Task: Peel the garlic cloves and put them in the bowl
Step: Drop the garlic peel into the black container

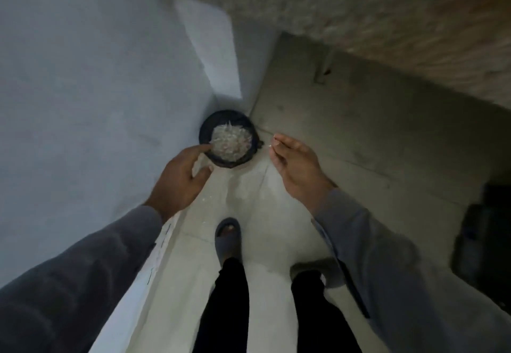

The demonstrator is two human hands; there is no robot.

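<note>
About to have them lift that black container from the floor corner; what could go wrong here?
The black container is heaped to its rim with pale papery bits, so tilting it could spill them. Only the left hand reaches its rim; the right hand hangs apart. Scraps already lie on the floor near the slipper.

Dim, soft motion blur, wide-angle edge distortion

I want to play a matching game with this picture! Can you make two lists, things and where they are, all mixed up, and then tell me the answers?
Things:
1. black container
2. left hand
3. right hand
4. grey slipper

Places:
A. on a foot, near the bottom
B. on the floor, in the wall corner
C. to the right of the container, over the floor
D. reaching to the container's near rim

Pairs: 1-B, 2-D, 3-C, 4-A
</note>
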